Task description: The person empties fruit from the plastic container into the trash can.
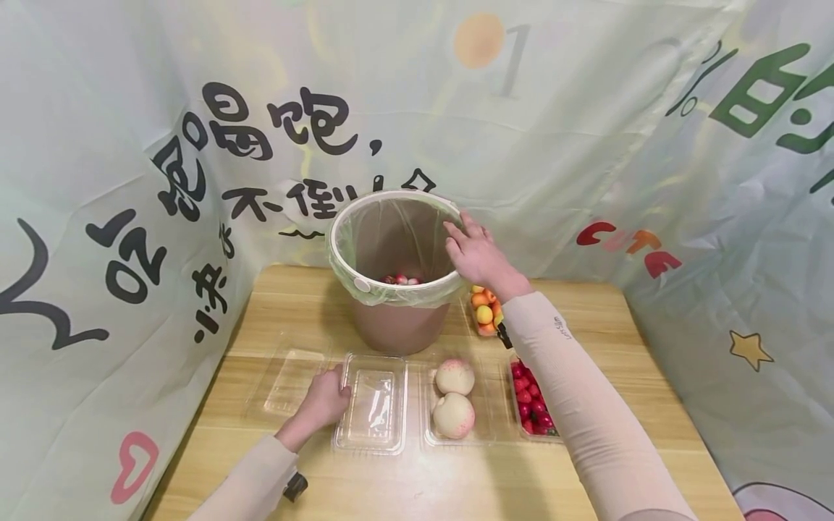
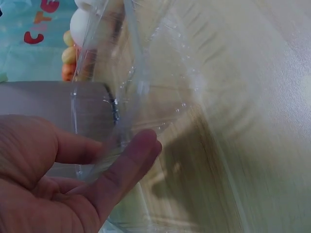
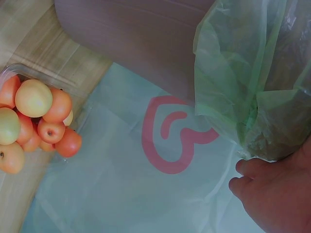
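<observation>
A brown bin [image 1: 399, 327] lined with a green bag [image 1: 417, 295] stands at the back of the wooden table [image 1: 586, 318]; a few small red fruits lie at its bottom. My right hand [image 1: 474, 250] hovers at the bin's right rim with relaxed fingers and holds nothing; the right wrist view shows this hand [image 3: 274, 194] just beside the bag [image 3: 243, 73]. My left hand [image 1: 323, 399] grips the left edge of an empty clear plastic tray [image 1: 371, 401]. In the left wrist view, thumb and fingers [image 2: 131, 160] pinch the tray's clear wall [image 2: 146, 87].
A clear lid [image 1: 289, 380] lies left of the empty tray. To its right are a tray with two peaches [image 1: 454, 398] and one with red fruits [image 1: 531, 399]. Small orange fruits [image 1: 485, 311] [image 3: 34, 121] sit in a tray right of the bin. Printed cloth walls [image 1: 130, 217] enclose the table.
</observation>
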Demonstrator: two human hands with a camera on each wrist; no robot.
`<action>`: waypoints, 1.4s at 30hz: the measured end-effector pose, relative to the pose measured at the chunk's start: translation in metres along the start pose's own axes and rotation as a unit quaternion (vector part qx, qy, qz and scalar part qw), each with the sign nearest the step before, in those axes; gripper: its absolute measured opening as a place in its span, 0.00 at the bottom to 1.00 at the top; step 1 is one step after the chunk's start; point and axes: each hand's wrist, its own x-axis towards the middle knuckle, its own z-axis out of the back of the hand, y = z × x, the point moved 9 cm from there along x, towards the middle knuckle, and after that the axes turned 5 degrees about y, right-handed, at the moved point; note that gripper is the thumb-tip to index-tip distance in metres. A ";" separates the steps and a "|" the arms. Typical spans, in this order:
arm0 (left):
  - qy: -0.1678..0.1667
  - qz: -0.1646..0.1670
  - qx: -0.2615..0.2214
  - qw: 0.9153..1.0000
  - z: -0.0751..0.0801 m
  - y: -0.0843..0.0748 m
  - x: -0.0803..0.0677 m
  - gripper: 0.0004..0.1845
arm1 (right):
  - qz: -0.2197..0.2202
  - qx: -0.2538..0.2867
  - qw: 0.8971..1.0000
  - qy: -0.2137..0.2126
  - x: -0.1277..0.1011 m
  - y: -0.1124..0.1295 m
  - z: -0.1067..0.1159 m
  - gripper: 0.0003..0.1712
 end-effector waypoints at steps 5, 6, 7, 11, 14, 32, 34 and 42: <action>0.010 0.015 -0.009 1.000 -0.002 0.006 0.000 0.33 | 0.001 0.003 1.000 -0.001 -0.001 0.001 0.001 0.37; 0.010 0.015 -0.006 1.000 -0.002 0.007 0.000 0.33 | 0.001 0.003 1.000 -0.002 -0.001 0.001 0.001 0.37; 0.011 0.016 -0.007 1.000 -0.002 0.007 0.000 0.33 | 0.001 0.003 1.000 -0.002 -0.001 0.002 0.001 0.37; 0.001 0.006 0.003 1.000 0.004 0.002 -0.002 0.33 | 0.001 0.003 1.000 -0.003 -0.001 0.002 0.001 0.37; -0.024 -0.012 0.020 0.999 0.013 -0.009 -0.004 0.33 | 0.000 0.007 1.000 -0.002 -0.002 0.002 0.002 0.37; 0.043 -0.074 -0.130 0.988 -0.030 -0.090 0.004 0.34 | -0.002 -0.008 1.000 0.003 -0.002 0.001 0.003 0.38; 0.057 -0.080 -0.143 0.985 -0.041 -0.099 0.006 0.34 | -0.004 -0.008 1.000 0.005 -0.002 0.002 0.003 0.38; 0.084 -0.076 -0.131 0.985 -0.074 -0.119 0.013 0.35 | -0.004 -0.010 1.000 -0.001 -0.001 0.000 0.004 0.38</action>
